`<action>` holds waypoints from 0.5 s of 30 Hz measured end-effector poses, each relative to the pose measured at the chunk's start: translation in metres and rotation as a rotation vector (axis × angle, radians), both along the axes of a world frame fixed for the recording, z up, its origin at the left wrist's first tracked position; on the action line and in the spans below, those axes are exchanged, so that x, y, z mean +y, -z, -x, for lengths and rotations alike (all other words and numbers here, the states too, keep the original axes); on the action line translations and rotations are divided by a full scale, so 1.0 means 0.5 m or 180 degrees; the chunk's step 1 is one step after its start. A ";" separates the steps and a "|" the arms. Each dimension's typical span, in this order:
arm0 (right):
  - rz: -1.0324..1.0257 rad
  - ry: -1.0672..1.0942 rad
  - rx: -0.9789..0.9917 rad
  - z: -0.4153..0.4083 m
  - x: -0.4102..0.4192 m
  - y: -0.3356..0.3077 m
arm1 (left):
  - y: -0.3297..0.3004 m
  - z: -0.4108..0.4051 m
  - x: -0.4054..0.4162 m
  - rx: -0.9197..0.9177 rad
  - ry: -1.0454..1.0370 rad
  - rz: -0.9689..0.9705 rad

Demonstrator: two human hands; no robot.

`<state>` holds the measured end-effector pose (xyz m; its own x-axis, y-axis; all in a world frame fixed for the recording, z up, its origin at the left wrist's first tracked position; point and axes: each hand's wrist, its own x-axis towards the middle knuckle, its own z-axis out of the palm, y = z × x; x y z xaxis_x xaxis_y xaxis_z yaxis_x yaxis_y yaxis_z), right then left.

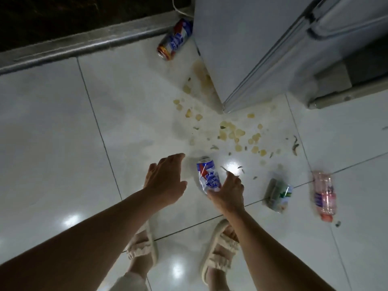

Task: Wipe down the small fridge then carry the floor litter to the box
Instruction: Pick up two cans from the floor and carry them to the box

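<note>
A crushed blue, white and red can (206, 177) lies tilted over the white floor tiles in front of me. My right hand (228, 194) grips its near end, thumb on the left and fingers along the right side. My left hand (165, 179) hovers just left of the can, fingers apart and holding nothing. The small grey fridge (252, 49) stands at the upper right. A second can of the same kind (175, 39) lies against the fridge's left side. A green can (278, 195) and a pink plastic bottle (324, 195) lie to the right.
Several crisps and small scraps (231, 133) are scattered with a stain around the fridge's front corner. A raised metal sill (84, 43) runs along the far left. My feet in cream sandals (218, 248) stand just behind the hands.
</note>
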<state>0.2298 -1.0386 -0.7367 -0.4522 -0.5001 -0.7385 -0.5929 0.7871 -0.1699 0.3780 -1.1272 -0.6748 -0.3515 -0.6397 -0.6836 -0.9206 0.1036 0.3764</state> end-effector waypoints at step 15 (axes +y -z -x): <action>-0.0174 -0.0153 0.0662 -0.041 0.051 0.370 | 0.336 -0.030 0.028 -0.0089 0.0210 -0.0098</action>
